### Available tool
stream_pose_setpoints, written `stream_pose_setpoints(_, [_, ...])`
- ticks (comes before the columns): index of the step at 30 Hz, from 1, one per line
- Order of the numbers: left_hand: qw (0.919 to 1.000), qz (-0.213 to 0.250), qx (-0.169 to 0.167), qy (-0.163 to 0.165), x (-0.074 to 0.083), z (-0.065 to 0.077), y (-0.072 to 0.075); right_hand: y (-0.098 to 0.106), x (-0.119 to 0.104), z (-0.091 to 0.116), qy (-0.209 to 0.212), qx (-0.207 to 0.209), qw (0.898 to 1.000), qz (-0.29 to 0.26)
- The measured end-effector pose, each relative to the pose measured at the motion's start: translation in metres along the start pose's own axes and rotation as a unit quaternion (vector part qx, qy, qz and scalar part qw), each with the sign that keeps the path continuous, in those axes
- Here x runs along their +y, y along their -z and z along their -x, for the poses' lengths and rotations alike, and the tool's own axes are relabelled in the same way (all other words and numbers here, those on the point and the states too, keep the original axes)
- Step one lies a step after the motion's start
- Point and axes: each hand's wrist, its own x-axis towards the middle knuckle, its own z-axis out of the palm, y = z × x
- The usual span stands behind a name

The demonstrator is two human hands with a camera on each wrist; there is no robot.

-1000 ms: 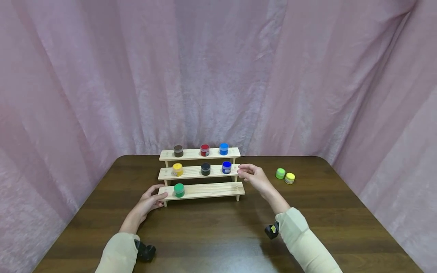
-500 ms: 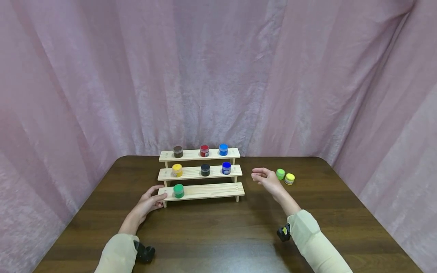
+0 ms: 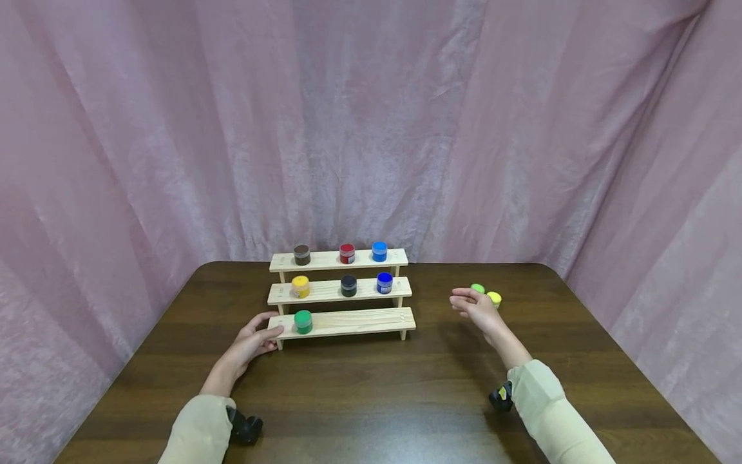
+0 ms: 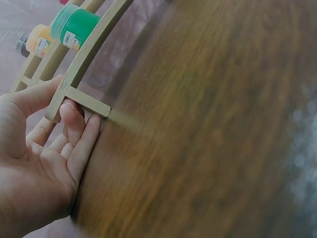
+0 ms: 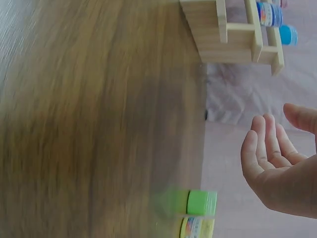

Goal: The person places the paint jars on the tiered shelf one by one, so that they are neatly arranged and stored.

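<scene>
A three-step wooden rack point(image 3: 359, 321) stands at the far middle of the table. My left hand point(image 3: 253, 341) grips the left end of its lowest shelf, thumb on top and fingers curled beneath, as the left wrist view shows. Near that end sits a green paint jar point(image 3: 303, 322). My right hand point(image 3: 476, 310) is in the air right of the rack, fingers loosely bent and holding nothing. Just beyond it are a light green jar point(image 3: 478, 288) and a yellow jar point(image 3: 494, 298), partly hidden by the hand in the head view.
On the middle shelf stand an orange-yellow jar point(image 3: 300, 287), a black jar point(image 3: 348, 285) and a dark blue jar point(image 3: 384, 283). The top shelf bears brown point(image 3: 302, 254), red point(image 3: 347, 253) and light blue point(image 3: 379, 251) jars. A pink curtain point(image 3: 371, 129) hangs behind the table point(image 3: 359, 399).
My right hand has moved right, from beside the middle shelf's right end to the light green and yellow jars. The left hand has kept its hold on the rack.
</scene>
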Motion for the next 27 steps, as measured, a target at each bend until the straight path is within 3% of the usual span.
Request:
stream_pose_setpoints(16, [0.9999, 0.013, 0.003, -0.001, -0.003, -0.001, 0.0, 0.035, 0.009, 0.001, -0.014, 0.06, 0.997, 0.036])
stream_pose_setpoints(24, [1.0, 0.008, 0.004, -0.002, -0.002, 0.0, -0.001, 0.046, 0.02, -0.005, -0.006, 0.094, 0.996, 0.001])
stream_pose_setpoints(27, [0.9999, 0.006, 0.008, -0.003, -0.001, 0.001, 0.0, 0.049, 0.024, -0.009, -0.006, 0.118, 0.993, 0.029])
